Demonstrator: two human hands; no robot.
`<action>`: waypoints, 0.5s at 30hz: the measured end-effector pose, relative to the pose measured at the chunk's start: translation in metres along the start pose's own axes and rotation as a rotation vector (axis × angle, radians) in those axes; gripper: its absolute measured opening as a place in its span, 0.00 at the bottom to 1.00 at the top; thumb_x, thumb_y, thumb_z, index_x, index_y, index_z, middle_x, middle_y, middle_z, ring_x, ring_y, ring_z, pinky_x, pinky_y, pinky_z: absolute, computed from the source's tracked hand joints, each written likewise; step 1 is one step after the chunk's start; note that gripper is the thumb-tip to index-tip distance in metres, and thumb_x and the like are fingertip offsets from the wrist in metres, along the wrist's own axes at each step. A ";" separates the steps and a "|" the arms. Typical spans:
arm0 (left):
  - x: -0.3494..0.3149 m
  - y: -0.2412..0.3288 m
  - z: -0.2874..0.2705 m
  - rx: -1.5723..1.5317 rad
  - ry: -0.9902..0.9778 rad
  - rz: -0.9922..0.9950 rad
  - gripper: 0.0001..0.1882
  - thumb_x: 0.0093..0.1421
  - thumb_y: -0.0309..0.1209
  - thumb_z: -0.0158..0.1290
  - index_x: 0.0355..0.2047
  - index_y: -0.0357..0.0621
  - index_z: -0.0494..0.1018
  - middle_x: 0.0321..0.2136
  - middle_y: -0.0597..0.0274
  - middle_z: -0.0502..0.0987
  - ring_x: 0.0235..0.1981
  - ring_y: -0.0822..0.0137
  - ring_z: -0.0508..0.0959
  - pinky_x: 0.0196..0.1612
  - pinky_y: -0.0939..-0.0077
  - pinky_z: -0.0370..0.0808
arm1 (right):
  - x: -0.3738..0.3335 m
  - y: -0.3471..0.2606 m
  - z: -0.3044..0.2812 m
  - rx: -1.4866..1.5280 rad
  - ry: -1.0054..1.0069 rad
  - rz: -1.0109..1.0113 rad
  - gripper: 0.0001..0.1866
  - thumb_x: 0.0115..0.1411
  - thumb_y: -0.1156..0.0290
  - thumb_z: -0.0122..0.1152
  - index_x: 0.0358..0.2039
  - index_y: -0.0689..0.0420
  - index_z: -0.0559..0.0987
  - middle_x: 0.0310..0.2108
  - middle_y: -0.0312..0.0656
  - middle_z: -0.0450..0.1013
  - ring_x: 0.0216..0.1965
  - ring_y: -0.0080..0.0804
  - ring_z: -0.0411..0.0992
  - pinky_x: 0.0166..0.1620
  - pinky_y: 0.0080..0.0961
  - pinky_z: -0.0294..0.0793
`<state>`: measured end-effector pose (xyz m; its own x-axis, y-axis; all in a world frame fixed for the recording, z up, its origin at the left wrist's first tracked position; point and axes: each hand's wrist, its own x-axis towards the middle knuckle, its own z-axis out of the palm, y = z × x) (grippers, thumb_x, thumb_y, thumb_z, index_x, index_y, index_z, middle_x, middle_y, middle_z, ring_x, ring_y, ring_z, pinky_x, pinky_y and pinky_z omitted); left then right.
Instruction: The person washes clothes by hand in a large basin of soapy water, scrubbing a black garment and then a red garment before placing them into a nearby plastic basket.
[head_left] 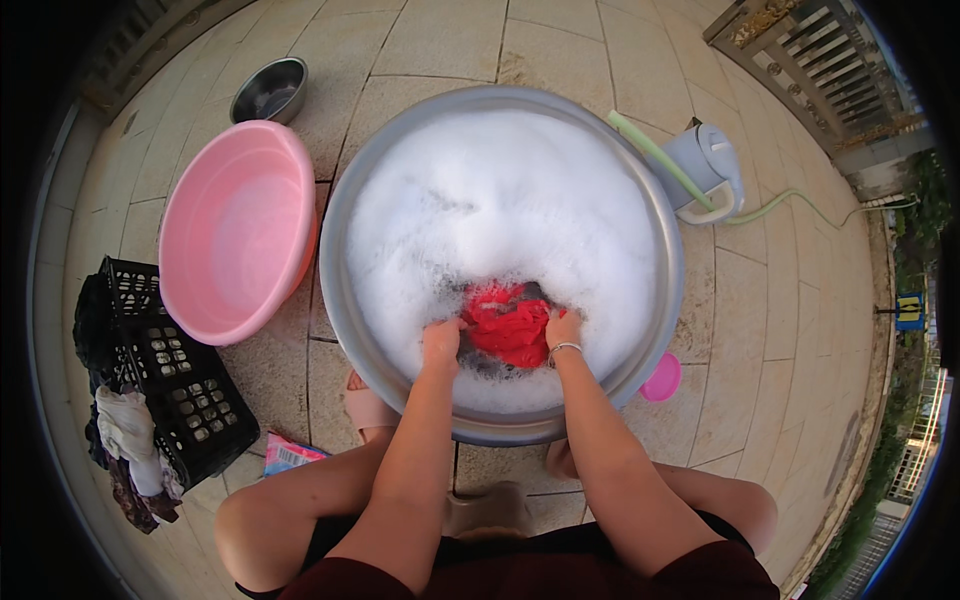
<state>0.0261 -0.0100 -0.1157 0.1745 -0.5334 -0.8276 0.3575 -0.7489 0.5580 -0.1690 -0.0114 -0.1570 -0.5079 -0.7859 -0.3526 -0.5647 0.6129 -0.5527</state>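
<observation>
A large round metal basin [340, 300] stands before me, heaped with white suds [490, 190]. Near its front, where the foam parts over dark water, a wet red cloth garment [510, 328] lies bunched up; its exact kind cannot be made out. My left hand [443, 342] is closed at the garment's left edge, its fingers partly hidden. On the opposite edge my right hand [563, 330] grips the red cloth, a thin bracelet at its wrist.
Left of the basin are a pink plastic tub [235, 235], a small metal bowl [272, 92] and a black crate [190, 400] with clothes [128, 425] beside it. On the right stand a grey-white jug-like container [700, 160], a green hose [660, 158] and a pink dish [661, 379].
</observation>
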 end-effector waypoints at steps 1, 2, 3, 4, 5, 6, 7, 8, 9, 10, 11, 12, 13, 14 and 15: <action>-0.012 0.009 0.002 -0.027 0.041 -0.063 0.16 0.51 0.31 0.46 0.39 0.34 0.66 0.34 0.56 0.72 0.34 0.65 0.71 0.39 0.70 0.66 | 0.004 0.004 -0.003 0.068 0.041 -0.058 0.19 0.52 0.63 0.42 0.34 0.66 0.71 0.36 0.60 0.68 0.39 0.54 0.65 0.43 0.36 0.64; -0.004 0.006 -0.002 -0.136 -0.095 -0.153 0.17 0.53 0.35 0.47 0.40 0.38 0.65 0.36 0.61 0.69 0.36 0.65 0.69 0.36 0.69 0.68 | 0.008 0.006 0.002 0.192 -0.087 0.053 0.18 0.50 0.65 0.43 0.35 0.67 0.70 0.37 0.60 0.67 0.40 0.54 0.65 0.43 0.35 0.64; -0.005 0.006 -0.001 -0.244 -0.156 -0.198 0.16 0.54 0.35 0.46 0.39 0.38 0.65 0.36 0.60 0.69 0.35 0.65 0.70 0.35 0.69 0.68 | 0.001 -0.011 0.005 0.311 -0.223 0.169 0.18 0.48 0.68 0.43 0.35 0.68 0.70 0.37 0.61 0.66 0.40 0.54 0.65 0.44 0.34 0.63; -0.007 0.007 0.004 -0.351 -0.217 -0.243 0.15 0.54 0.35 0.46 0.38 0.38 0.65 0.35 0.60 0.70 0.34 0.64 0.71 0.35 0.68 0.69 | -0.011 -0.024 0.005 0.468 -0.313 0.156 0.19 0.47 0.69 0.43 0.35 0.71 0.70 0.36 0.61 0.67 0.40 0.53 0.66 0.44 0.32 0.63; -0.011 0.009 0.013 -0.457 -0.282 -0.287 0.14 0.55 0.35 0.46 0.37 0.38 0.65 0.34 0.60 0.71 0.33 0.64 0.72 0.35 0.67 0.69 | -0.026 -0.038 0.004 0.527 -0.366 0.074 0.17 0.48 0.68 0.44 0.34 0.69 0.70 0.33 0.57 0.69 0.37 0.49 0.67 0.41 0.31 0.64; -0.019 0.012 0.024 -0.528 -0.374 -0.197 0.17 0.57 0.39 0.41 0.42 0.41 0.64 0.39 0.58 0.69 0.38 0.63 0.71 0.38 0.65 0.70 | -0.039 -0.051 0.002 0.592 -0.422 -0.004 0.16 0.49 0.67 0.45 0.33 0.66 0.71 0.30 0.53 0.71 0.34 0.45 0.69 0.38 0.31 0.66; -0.013 0.008 0.022 -0.452 -0.370 -0.158 0.15 0.57 0.38 0.41 0.40 0.42 0.65 0.36 0.59 0.70 0.35 0.63 0.71 0.36 0.65 0.70 | -0.054 -0.066 0.001 0.662 -0.486 -0.082 0.15 0.50 0.65 0.46 0.33 0.64 0.72 0.27 0.49 0.72 0.31 0.41 0.71 0.34 0.30 0.67; 0.000 0.001 0.017 -0.378 -0.363 -0.114 0.13 0.57 0.36 0.42 0.38 0.42 0.66 0.33 0.59 0.71 0.32 0.63 0.72 0.33 0.66 0.71 | -0.068 -0.072 0.006 0.541 -0.467 -0.156 0.13 0.50 0.65 0.49 0.31 0.62 0.72 0.23 0.48 0.72 0.28 0.39 0.71 0.31 0.30 0.67; 0.007 -0.005 0.011 -0.478 -0.390 -0.113 0.12 0.57 0.35 0.42 0.37 0.42 0.66 0.32 0.59 0.71 0.30 0.64 0.72 0.33 0.67 0.71 | -0.090 -0.091 0.003 0.376 -0.378 -0.218 0.15 0.50 0.59 0.50 0.28 0.59 0.72 0.23 0.50 0.70 0.27 0.45 0.70 0.31 0.33 0.67; 0.013 -0.010 0.003 -0.580 -0.417 -0.111 0.11 0.57 0.35 0.43 0.36 0.42 0.67 0.31 0.59 0.71 0.29 0.64 0.72 0.32 0.68 0.71 | -0.110 -0.109 -0.009 0.253 -0.351 -0.265 0.16 0.49 0.56 0.50 0.26 0.58 0.72 0.23 0.51 0.70 0.28 0.48 0.69 0.31 0.35 0.67; 0.017 -0.014 -0.001 -0.678 -0.453 -0.114 0.10 0.56 0.34 0.43 0.34 0.42 0.67 0.29 0.58 0.72 0.28 0.64 0.72 0.31 0.69 0.72 | -0.121 -0.119 -0.017 0.130 -0.314 -0.311 0.18 0.49 0.53 0.50 0.23 0.57 0.72 0.23 0.52 0.70 0.28 0.51 0.68 0.32 0.37 0.66; -0.005 0.000 0.010 -0.659 -0.420 -0.119 0.11 0.57 0.33 0.42 0.36 0.41 0.67 0.32 0.57 0.71 0.31 0.63 0.72 0.34 0.68 0.72 | -0.114 -0.115 -0.019 0.118 -0.212 -0.309 0.18 0.48 0.55 0.52 0.23 0.59 0.73 0.20 0.53 0.68 0.25 0.51 0.67 0.30 0.35 0.66; -0.020 0.009 0.021 -0.640 -0.385 -0.121 0.13 0.57 0.33 0.40 0.38 0.40 0.67 0.34 0.55 0.71 0.34 0.62 0.73 0.37 0.67 0.71 | -0.102 -0.111 -0.020 0.105 -0.113 -0.308 0.17 0.47 0.57 0.54 0.22 0.62 0.73 0.18 0.54 0.67 0.23 0.50 0.67 0.28 0.33 0.66; -0.031 0.012 0.026 -0.544 -0.363 -0.048 0.13 0.58 0.33 0.40 0.39 0.39 0.66 0.35 0.56 0.71 0.33 0.63 0.73 0.36 0.68 0.72 | -0.085 -0.107 -0.017 0.119 -0.037 -0.268 0.17 0.48 0.59 0.54 0.20 0.62 0.73 0.17 0.52 0.67 0.22 0.46 0.68 0.27 0.31 0.66; -0.047 0.022 0.038 -0.546 -0.284 -0.106 0.13 0.58 0.35 0.41 0.38 0.39 0.67 0.33 0.57 0.72 0.33 0.63 0.73 0.36 0.67 0.72 | -0.068 -0.103 -0.024 0.161 -0.155 -0.106 0.17 0.48 0.53 0.50 0.21 0.56 0.72 0.24 0.53 0.69 0.29 0.51 0.67 0.32 0.38 0.66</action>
<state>-0.0089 -0.0163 -0.0627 -0.1113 -0.6071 -0.7868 0.7900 -0.5344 0.3006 -0.0916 -0.0187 -0.0580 -0.3389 -0.8558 -0.3909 -0.4919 0.5153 -0.7018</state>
